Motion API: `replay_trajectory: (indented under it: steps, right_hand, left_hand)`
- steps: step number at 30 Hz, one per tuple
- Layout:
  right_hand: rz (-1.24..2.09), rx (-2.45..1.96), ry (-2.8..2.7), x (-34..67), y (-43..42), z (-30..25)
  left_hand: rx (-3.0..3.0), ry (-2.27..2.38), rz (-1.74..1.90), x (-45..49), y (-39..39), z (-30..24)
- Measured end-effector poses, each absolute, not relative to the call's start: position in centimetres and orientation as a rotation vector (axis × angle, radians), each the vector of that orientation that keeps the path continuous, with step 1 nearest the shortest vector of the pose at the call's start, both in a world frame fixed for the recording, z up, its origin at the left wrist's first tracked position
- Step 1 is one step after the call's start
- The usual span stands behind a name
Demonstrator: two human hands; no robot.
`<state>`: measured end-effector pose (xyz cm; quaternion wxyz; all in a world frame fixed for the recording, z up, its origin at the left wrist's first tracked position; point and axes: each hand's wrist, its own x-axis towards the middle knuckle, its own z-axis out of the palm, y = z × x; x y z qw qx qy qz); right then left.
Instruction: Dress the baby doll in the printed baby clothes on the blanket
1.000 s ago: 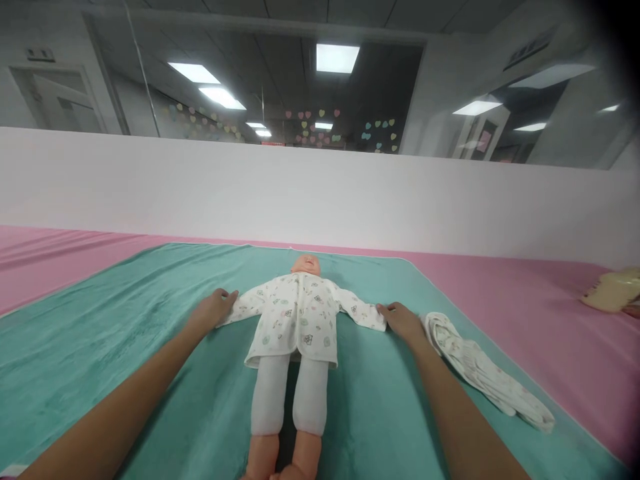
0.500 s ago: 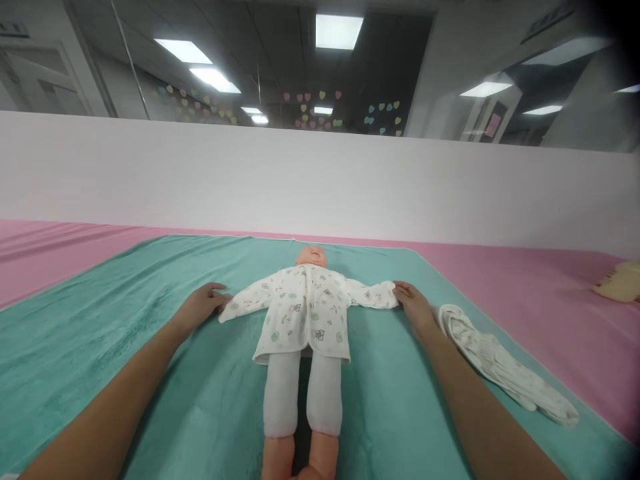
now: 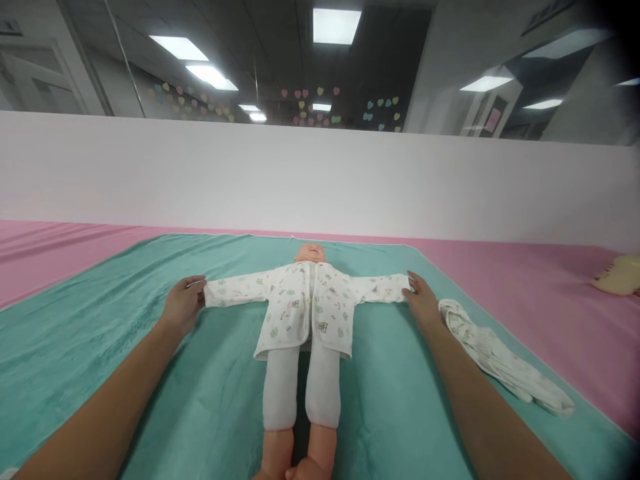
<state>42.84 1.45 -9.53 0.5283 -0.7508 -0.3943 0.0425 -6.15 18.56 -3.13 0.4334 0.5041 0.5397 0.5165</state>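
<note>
A baby doll lies on its back, head away from me, on a teal blanket. It wears a white printed baby jacket and white leggings; its lower legs are bare. Both jacket sleeves stretch out sideways, and the doll's hands are hidden. My left hand is closed on the cuff of the sleeve at the left. At the other cuff, my right hand pinches the sleeve end between thumb and fingers. The jacket's front edges part slightly over the chest.
A folded white printed garment lies on the blanket beside my right forearm. Pink cloth shows around the blanket, with a yellowish object at the far right. A low white wall with glass above stands behind.
My left hand has moved outward and slightly up, drawing the left sleeve out straight. My right hand has shifted a little outward, its sleeve now straighter. The jacket front has parted more.
</note>
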Motion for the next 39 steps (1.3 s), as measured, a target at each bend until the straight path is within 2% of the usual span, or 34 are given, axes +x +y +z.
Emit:
replay_trajectory:
  steps: [4, 7, 10, 14, 18, 22, 26, 30, 32, 35, 39]
  right_hand:
    - [0.153, -1.962, -1.048, 42.2, 1.7, -9.5]
    - [0.042, -2.052, -1.073, 41.1, 2.0, -9.4]
    - [-0.16, -2.077, -1.088, 39.5, 2.1, -8.8]
    - [-0.492, -2.051, -1.251, 36.5, 2.1, -7.7]
    - [-0.43, -1.926, -1.461, 33.1, 1.6, -7.4]
    - [-0.41, -1.932, -1.527, 32.0, -1.3, -8.0]
    - [-0.638, -2.152, -1.488, 34.5, -7.6, -7.6]
    - [-0.796, -2.347, -1.123, 38.5, -14.4, -6.9]
    - [-0.753, -2.424, -0.955, 39.9, -16.7, -7.0]
    - [-0.542, -2.553, -1.023, 40.8, -17.9, -7.5]
    - [-0.565, -2.644, -1.285, 39.9, -17.4, -6.2]
  left_hand:
    - [1.314, 1.441, 1.2, -6.5, 19.2, -3.9]
    - [1.434, 1.587, 1.164, -6.3, 19.3, -4.4]
    - [1.792, 1.684, 1.165, -5.7, 18.9, -4.7]
    - [2.403, 1.568, 1.116, -3.9, 18.0, -5.3]
    - [2.684, 1.328, 0.848, -1.9, 17.6, -6.4]
    - [2.693, 1.271, 0.636, -2.2, 18.2, -7.3]
    - [2.502, 1.388, 0.54, -4.0, 19.0, -7.3]
    - [2.515, 1.397, 0.62, -4.7, 18.6, -6.8]
    - [2.581, 1.378, 0.717, -4.7, 17.7, -6.5]
    - [2.698, 1.329, 0.851, -4.5, 15.5, -6.1]
    - [2.854, 1.125, 0.954, -4.6, 10.3, -5.4]
